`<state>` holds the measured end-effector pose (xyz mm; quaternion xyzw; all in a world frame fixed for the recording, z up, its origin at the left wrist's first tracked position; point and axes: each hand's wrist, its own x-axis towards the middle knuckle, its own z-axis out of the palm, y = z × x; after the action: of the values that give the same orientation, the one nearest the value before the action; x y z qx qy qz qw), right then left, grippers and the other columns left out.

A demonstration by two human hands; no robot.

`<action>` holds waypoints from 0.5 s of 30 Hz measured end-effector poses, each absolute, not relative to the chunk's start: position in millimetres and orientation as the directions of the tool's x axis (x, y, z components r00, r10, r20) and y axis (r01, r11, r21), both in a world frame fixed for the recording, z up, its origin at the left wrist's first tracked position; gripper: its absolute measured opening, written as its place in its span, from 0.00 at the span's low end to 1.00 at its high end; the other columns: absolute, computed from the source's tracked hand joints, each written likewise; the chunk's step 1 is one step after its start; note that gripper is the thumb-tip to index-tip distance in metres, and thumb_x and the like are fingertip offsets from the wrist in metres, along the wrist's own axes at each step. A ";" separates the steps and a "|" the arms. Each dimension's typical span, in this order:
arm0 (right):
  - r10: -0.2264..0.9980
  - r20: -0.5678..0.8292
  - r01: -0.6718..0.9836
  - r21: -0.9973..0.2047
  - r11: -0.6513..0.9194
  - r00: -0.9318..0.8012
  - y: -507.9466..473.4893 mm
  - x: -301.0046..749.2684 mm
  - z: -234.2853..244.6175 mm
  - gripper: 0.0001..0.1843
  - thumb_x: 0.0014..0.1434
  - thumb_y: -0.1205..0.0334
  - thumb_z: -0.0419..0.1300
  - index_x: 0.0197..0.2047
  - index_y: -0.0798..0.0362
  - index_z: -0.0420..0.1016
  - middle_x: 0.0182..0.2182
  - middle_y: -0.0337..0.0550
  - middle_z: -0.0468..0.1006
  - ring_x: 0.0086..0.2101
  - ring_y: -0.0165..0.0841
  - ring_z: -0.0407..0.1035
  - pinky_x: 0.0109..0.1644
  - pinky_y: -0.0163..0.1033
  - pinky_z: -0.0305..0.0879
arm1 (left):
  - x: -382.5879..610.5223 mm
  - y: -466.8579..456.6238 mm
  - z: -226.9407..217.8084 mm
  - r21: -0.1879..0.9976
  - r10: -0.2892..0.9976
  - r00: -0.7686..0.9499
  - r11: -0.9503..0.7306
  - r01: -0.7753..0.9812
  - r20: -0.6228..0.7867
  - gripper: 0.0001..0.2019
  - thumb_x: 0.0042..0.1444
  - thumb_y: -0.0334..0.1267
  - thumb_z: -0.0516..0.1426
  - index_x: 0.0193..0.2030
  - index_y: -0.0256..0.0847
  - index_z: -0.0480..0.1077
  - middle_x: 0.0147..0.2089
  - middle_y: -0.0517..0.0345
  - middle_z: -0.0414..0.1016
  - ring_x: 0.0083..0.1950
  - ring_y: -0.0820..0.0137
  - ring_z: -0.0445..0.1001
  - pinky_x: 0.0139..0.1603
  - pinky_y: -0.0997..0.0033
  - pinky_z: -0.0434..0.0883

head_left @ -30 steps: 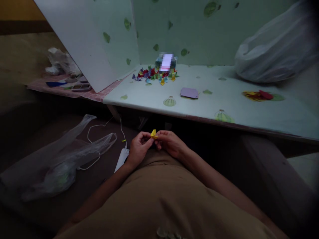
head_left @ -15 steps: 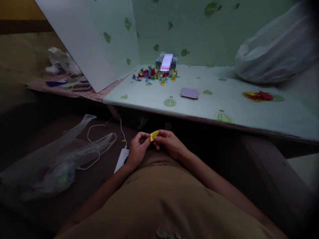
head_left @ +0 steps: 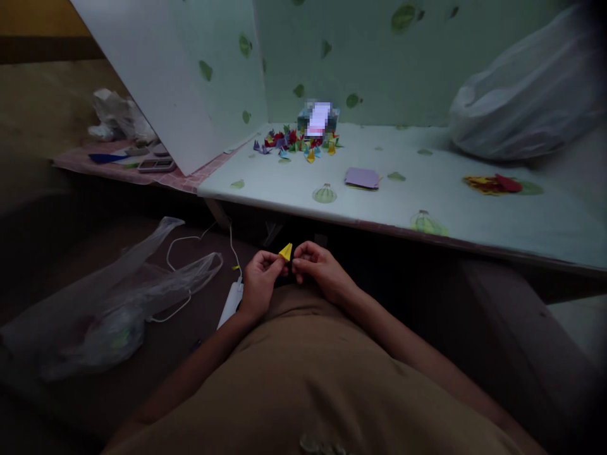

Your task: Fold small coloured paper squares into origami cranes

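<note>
A small piece of folded yellow paper (head_left: pixel 286 252), narrowing to a point at the top, is pinched between the thumb and fingers of my left hand (head_left: pixel 260 282). Just to its right is my right hand (head_left: pixel 324 270), its fingers curled and the thumb close to the forefinger. A narrow dark gap separates those fingertips from the paper, and nothing shows in them. Both hands are above my lap, below the table's front edge. On the table, a cluster of folded paper cranes (head_left: pixel 296 140) in several colours lies by a blurred phone (head_left: pixel 318 119).
A stack of purple paper squares (head_left: pixel 362 177) and a pile of red and yellow paper (head_left: pixel 493 184) lie on the table (head_left: pixel 265 183). A white plastic bag (head_left: pixel 512 107) stands at right. Left below are a clear bag (head_left: pixel 109 322), a white power bank (head_left: pixel 231 303) and its cable.
The yellow paper was between both hands, lying as a flatter piece. Now it points upward in my left hand alone, and my right fingers have come off it.
</note>
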<state>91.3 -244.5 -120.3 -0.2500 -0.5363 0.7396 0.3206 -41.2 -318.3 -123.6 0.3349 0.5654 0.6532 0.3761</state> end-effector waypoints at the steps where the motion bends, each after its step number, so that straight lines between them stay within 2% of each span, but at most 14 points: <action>1: 0.748 -0.010 -0.202 -0.960 -0.192 -0.664 -244.6 90.7 -120.1 0.14 0.49 0.60 0.68 0.34 0.51 0.66 0.24 0.33 0.73 0.21 0.26 0.66 0.26 0.33 0.61 | -40.4 -317.7 -123.7 0.986 0.864 -0.503 -0.075 -0.149 -0.011 0.10 0.49 0.40 0.65 0.32 0.38 0.70 0.28 0.62 0.74 0.29 0.74 0.73 0.35 0.72 0.70; 5: 0.770 0.087 -0.172 -0.985 -0.030 -0.632 -243.7 88.3 -123.0 0.11 0.49 0.62 0.67 0.33 0.51 0.68 0.27 0.34 0.72 0.25 0.27 0.66 0.28 0.34 0.63 | -36.6 -317.4 -122.7 0.973 0.877 -0.477 -0.055 -0.223 -0.060 0.12 0.46 0.41 0.66 0.31 0.38 0.70 0.27 0.62 0.74 0.29 0.73 0.73 0.36 0.71 0.71; 9: 0.795 0.152 -0.082 -0.988 0.128 -0.588 -241.0 89.3 -129.1 0.05 0.53 0.62 0.63 0.33 0.51 0.71 0.27 0.37 0.72 0.27 0.30 0.66 0.30 0.35 0.62 | -34.9 -318.6 -121.6 0.966 0.890 -0.444 -0.018 -0.258 -0.103 0.13 0.44 0.41 0.68 0.30 0.37 0.70 0.27 0.62 0.74 0.29 0.74 0.74 0.35 0.71 0.72; 12: 0.801 0.202 -0.010 -0.971 0.238 -0.564 -240.7 91.2 -129.9 0.01 0.55 0.64 0.61 0.33 0.51 0.72 0.28 0.38 0.74 0.29 0.31 0.66 0.32 0.36 0.62 | -35.1 -318.3 -122.4 0.964 0.894 -0.434 -0.011 -0.264 -0.108 0.14 0.43 0.40 0.68 0.31 0.38 0.69 0.28 0.63 0.74 0.29 0.74 0.74 0.35 0.72 0.72; 15: 0.798 0.294 0.041 -0.928 0.369 -0.527 -242.8 92.9 -125.6 0.02 0.56 0.66 0.60 0.33 0.51 0.71 0.29 0.38 0.74 0.31 0.32 0.67 0.35 0.36 0.61 | -35.1 -317.8 -123.0 0.961 0.900 -0.421 -0.011 -0.275 -0.111 0.15 0.43 0.39 0.68 0.32 0.38 0.68 0.28 0.64 0.73 0.29 0.74 0.74 0.35 0.71 0.72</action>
<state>92.9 -242.8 -125.6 -0.2877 -0.7285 0.4822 0.3923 -35.1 -317.8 -123.0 0.2903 0.5381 0.6489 0.4529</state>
